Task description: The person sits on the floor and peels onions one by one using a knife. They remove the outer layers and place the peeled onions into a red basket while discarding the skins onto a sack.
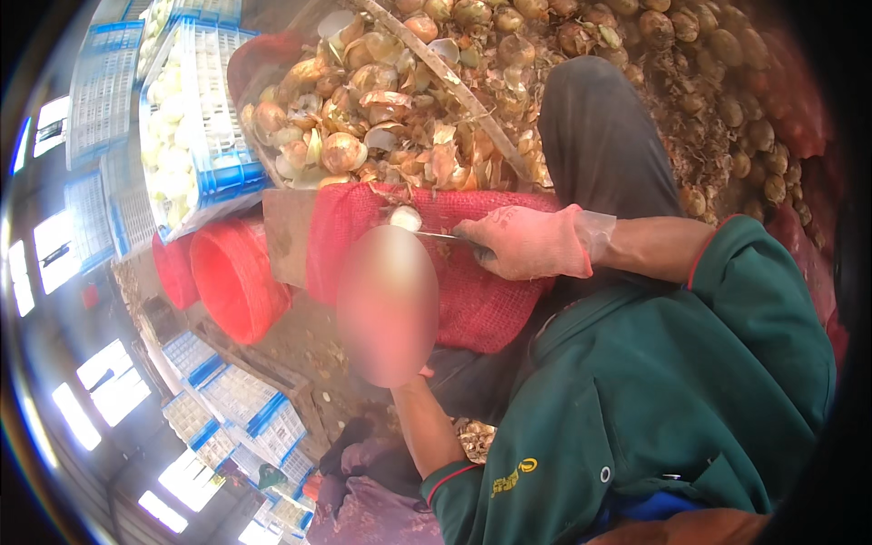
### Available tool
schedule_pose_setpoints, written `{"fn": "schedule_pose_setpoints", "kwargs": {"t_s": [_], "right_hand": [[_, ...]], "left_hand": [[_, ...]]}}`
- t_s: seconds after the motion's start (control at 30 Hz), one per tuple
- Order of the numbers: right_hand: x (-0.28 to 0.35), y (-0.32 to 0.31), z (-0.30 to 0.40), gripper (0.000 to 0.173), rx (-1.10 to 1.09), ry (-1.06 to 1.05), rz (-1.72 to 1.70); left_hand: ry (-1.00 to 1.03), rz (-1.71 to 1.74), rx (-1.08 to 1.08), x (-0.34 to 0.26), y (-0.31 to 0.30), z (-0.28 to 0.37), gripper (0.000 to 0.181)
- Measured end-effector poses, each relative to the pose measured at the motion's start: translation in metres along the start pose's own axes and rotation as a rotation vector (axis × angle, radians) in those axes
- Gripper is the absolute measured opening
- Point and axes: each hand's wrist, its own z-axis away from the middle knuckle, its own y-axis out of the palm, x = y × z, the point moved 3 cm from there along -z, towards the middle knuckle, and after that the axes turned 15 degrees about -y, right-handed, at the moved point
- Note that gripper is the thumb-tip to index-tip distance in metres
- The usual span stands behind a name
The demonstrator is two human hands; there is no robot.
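My right hand (521, 242), in a pink glove with a clear band at the wrist, holds a knife (436, 235) whose thin blade points left. My left hand (388, 334) is beside the blade; a blurred patch hides most of it. A pale, rounded onion (388, 259) shows faintly at the top of that patch, above the pink of the hand. Touching or close to the blade tip is a small white onion piece (406, 218), with dry roots or skin just above it. Both hands are over a red mesh sack (490, 306) draped across my lap and a board.
Unpeeled onions and loose skins (381, 102) are heaped ahead, with a wooden strip (443, 75) across them. More onions (722, 88) lie right. A blue-and-white crate (225, 122) of peeled onions and a red mesh-covered container (238, 279) stand left. Stacked crates (238, 395) are farther off.
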Motion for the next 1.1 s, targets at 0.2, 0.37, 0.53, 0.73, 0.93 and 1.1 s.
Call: {"fn": "schedule_pose_setpoints", "kwargs": {"t_s": [0.2,0.37,0.53,0.73,0.93,1.1], "right_hand": [[-0.005,0.0,0.006,0.038,0.102,0.016,0.062],[0.005,-0.009,0.01,0.041,0.153,0.03,0.042],[0.008,-0.017,0.019,0.042,0.177,0.086,-0.054],[0.0,-0.01,0.015,0.039,0.078,0.034,0.004],[-0.012,-0.001,0.014,0.036,0.008,-0.024,0.027],[-0.012,-0.004,0.014,0.037,-0.016,-0.043,0.009]], "left_hand": [[-0.086,0.377,0.253,0.0,0.008,0.002,0.091],[-0.001,0.828,0.338,0.005,0.015,0.007,0.076],[0.025,0.783,0.304,-0.005,0.01,-0.003,0.057],[-0.234,1.046,0.449,0.012,0.021,-0.016,0.05],[-0.443,1.044,0.297,0.009,0.028,-0.025,0.047],[-0.202,1.056,0.185,0.032,0.045,-0.053,0.046]]}}
